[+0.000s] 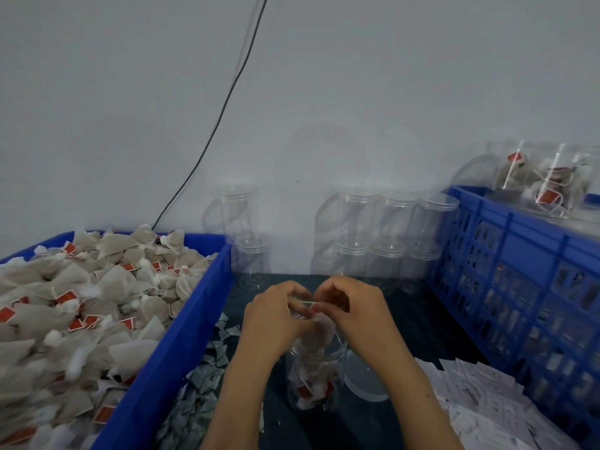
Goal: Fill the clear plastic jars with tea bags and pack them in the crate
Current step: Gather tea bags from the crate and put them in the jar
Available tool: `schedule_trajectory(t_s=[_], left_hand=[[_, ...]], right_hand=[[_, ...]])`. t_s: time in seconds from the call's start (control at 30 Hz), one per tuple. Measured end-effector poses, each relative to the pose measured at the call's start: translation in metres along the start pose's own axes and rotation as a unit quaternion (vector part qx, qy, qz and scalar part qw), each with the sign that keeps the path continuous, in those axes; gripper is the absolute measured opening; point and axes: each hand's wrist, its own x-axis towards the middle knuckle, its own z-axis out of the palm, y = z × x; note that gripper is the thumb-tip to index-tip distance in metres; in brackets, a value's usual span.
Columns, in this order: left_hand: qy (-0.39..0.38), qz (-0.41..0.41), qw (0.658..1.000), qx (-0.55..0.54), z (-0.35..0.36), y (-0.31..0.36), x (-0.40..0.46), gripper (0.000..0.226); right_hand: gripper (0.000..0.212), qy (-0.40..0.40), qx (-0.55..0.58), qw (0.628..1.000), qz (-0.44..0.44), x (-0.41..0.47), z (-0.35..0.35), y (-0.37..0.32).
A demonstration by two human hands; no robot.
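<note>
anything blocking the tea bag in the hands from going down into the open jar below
Nothing visible. The tea bag, pinched by the left hand and right hand, hangs right above the jar; its lid lies off to the right.

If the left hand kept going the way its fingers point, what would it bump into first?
Probably the right hand: the left hand points up and rightward at it, both pinching one tea bag between them. Depth is unclear.
</note>
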Motion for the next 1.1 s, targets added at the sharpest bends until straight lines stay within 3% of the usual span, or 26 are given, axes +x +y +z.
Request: schedule_trajectory(t_s=[0.1,0.2,0.3,0.4,0.57,0.67,0.77,0.9,1.03,1.1], left_hand=[[-0.014,0.013,0.999,0.031,-0.004,0.000,-0.002,0.035],[0.032,0.040,0.999,0.015,-0.010,0.000,-0.002,0.029],[0.059,0.031,0.998,0.003,-0.016,-0.010,0.001,0.030],[0.063,0.003,0.998,-0.009,-0.018,-0.024,0.005,0.025],[0.080,-0.024,0.996,-0.029,-0.017,-0.035,0.012,0.024],[0.080,-0.027,0.996,-0.035,-0.020,-0.036,0.011,0.025],[0.095,-0.044,0.994,-0.038,-0.028,-0.041,0.006,0.023],[0.101,-0.092,0.990,0.040,-0.031,-0.055,-0.008,0.021],[-0.029,-0.149,0.975,0.161,-0.017,-0.070,-0.023,0.011],[-0.093,-0.177,0.960,0.197,-0.009,-0.075,-0.031,0.025]], right_hand=[[0.011,-0.023,-0.101,0.995,-0.010,0.001,0.002,0.001],[0.025,-0.079,-0.197,0.977,-0.020,0.000,0.001,-0.001],[0.034,-0.150,-0.280,0.947,-0.043,-0.001,0.002,-0.006],[0.030,-0.235,-0.348,0.905,-0.073,0.002,0.005,-0.013],[0.030,-0.369,-0.353,0.860,0.013,0.018,0.007,-0.022],[0.031,-0.393,-0.307,0.865,0.053,0.024,0.004,-0.024],[0.044,-0.352,-0.174,0.919,0.032,0.020,-0.009,-0.017],[0.038,-0.182,0.048,0.982,0.000,0.004,-0.037,-0.003],[0.037,0.018,0.223,0.973,0.054,-0.023,-0.047,0.026],[0.038,0.074,0.249,0.958,0.120,-0.038,-0.041,0.043]])
